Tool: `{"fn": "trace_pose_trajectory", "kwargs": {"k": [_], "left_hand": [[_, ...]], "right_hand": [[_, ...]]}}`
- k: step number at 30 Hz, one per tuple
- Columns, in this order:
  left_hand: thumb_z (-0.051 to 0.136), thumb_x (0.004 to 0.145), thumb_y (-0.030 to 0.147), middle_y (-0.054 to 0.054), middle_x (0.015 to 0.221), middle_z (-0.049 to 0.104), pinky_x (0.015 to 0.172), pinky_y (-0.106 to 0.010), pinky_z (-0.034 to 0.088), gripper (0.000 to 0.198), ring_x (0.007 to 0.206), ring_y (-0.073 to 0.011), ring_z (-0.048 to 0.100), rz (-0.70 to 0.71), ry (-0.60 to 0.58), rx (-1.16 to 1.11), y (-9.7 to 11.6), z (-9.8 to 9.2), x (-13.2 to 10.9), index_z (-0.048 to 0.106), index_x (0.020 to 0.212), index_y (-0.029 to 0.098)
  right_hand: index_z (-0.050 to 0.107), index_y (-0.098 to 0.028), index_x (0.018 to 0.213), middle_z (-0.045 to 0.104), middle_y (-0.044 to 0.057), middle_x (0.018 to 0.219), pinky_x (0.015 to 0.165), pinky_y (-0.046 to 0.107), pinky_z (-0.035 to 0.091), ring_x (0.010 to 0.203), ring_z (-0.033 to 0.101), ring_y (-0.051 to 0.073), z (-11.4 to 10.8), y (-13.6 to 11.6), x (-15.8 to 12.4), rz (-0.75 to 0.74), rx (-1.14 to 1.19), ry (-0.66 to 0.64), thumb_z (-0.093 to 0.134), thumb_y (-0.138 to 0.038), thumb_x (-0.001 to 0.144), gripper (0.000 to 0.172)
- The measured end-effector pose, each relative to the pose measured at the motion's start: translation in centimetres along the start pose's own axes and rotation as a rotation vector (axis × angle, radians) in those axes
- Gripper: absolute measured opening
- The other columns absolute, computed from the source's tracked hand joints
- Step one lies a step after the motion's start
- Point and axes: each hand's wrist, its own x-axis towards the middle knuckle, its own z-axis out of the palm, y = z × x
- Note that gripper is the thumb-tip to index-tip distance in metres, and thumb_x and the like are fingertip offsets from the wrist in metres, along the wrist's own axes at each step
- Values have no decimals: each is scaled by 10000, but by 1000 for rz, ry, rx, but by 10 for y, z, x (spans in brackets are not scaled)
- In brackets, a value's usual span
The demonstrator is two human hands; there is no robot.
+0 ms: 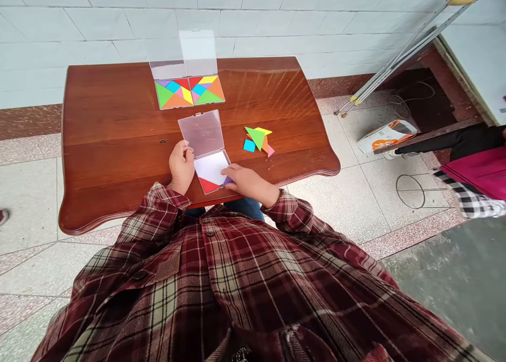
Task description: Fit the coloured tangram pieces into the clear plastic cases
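Counting on the table: one left hand, one right hand, one far tangram box, one near tangram box, and one loose tile pile lying right, five-odd tiles showing.

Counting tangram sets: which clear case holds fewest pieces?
The nearer case, at the right hand: mostly bare white base, whereas the farther case is packed with pieces.

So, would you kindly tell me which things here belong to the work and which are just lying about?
In use: left hand, clear case lid, right hand, purple tangram piece, loose tangram pieces, filled tangram case.
Lying about: metal ladder, cardboard box, pink fabric.
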Motion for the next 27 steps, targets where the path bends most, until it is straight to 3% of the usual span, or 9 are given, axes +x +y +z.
{"fn": "trace_pose_trajectory", "kwargs": {"k": [2, 6, 11, 14, 18, 22, 24, 27], "left_hand": [[484, 854, 168, -19, 869, 698, 792, -274, 536, 219, 743, -120, 644, -2, -1, 1, 0, 0, 0, 570, 1055, 183], [474, 851, 146, -18, 870, 699, 808, -280, 542, 235, 754, -120, 652, -12, -3, -13, 0, 0, 0, 569, 1062, 185], [485, 837, 150, -12, 852, 688, 800, -283, 545, 235, 747, -123, 643, -20, 6, -24, -1, 1, 0, 580, 1049, 188], [483, 830, 152, -20, 879, 697, 811, -291, 546, 250, 759, -126, 646, -18, 9, -24, -1, 1, 0, 579, 1057, 189], [478, 839, 165, -26, 872, 694, 819, -303, 549, 249, 761, -132, 648, -18, -3, -32, -4, 1, 1, 579, 1066, 186], [484, 845, 176, -30, 884, 690, 828, -305, 551, 259, 782, -136, 652, -23, -2, -52, -9, 3, 2, 579, 1086, 188], [495, 847, 186, -31, 882, 686, 817, -300, 551, 255, 779, -136, 648, -24, 8, -51, -10, 4, 3, 585, 1085, 188], [505, 849, 205, -25, 862, 679, 788, -286, 549, 238, 752, -128, 633, -22, 15, -49, -10, 5, 3, 592, 1070, 189]], "right_hand": [[603, -140, 1240, 593, 156, 1262, 869, 305, 479, 1056, 640, 234, -2, -9, -2, 40, -83, -90, 614, -150, 894, 346], [582, -128, 1234, 612, 156, 1220, 848, 301, 473, 1033, 647, 236, -7, -10, 3, 67, -139, -133, 596, -152, 912, 323], [601, -124, 1123, 628, 144, 1193, 799, 289, 451, 977, 636, 223, -8, -6, 11, 74, -96, -117, 680, -148, 844, 291], [616, -147, 964, 670, 88, 1014, 762, 277, 424, 885, 613, 192, -6, 1, 12, 20, -1, -80, 652, -129, 841, 130], [575, -180, 807, 638, 21, 838, 736, 262, 411, 771, 562, 151, -4, 28, 15, -15, 254, 139, 601, -181, 861, 59], [566, -194, 798, 606, 7, 744, 743, 290, 433, 712, 534, 161, -7, 71, 27, 184, 377, 464, 538, -241, 881, 99], [585, -189, 822, 630, 32, 770, 780, 320, 451, 745, 556, 186, -10, 87, 33, 287, 339, 523, 522, -193, 861, 74], [624, -162, 906, 676, 119, 995, 890, 364, 460, 927, 596, 237, -16, 92, 34, 354, 229, 597, 512, -134, 834, 136]]}}
